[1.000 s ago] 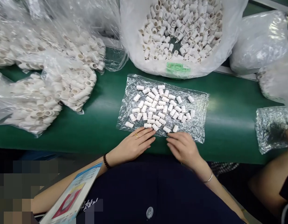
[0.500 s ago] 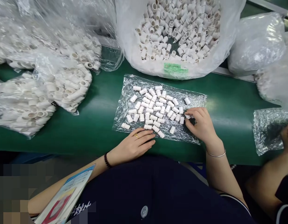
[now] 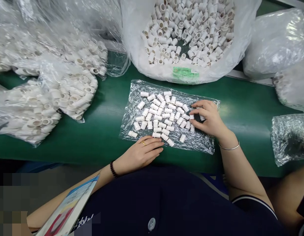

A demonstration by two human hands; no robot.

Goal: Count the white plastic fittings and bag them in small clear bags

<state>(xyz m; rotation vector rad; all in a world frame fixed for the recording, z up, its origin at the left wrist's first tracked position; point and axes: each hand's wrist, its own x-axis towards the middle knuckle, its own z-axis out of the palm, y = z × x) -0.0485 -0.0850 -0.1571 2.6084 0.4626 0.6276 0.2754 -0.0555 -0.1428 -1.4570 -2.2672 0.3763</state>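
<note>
Many short white plastic pipe fittings point(image 3: 165, 115) lie spread in one layer on a clear plastic bag point(image 3: 127, 114), which is flat on the green table. My left hand point(image 3: 144, 152) rests flat at the bag's near edge with fingers stretched out, its fingertips close to the lowest fittings. Over the bag's right side, my right hand point(image 3: 208, 119) has thumb and index finger closed around one white fitting point(image 3: 191, 117). Another fitting point(image 3: 202, 117) shows under its palm, partly hidden by the fingers.
Beyond the flat bag stands a large open sack point(image 3: 183, 78) of loose white fittings. Filled clear bags point(image 3: 75, 95) of larger fittings crowd the left. On the right sit a bulging bag point(image 3: 274, 46) and another flat bag point(image 3: 287, 141), beside a co-worker's arm point(image 3: 289, 190).
My right hand has shifted slightly up and left, and its fingertips now close on a fitting at the group's right edge. The left hand stays put. The co-worker's hand has moved mostly out of view.
</note>
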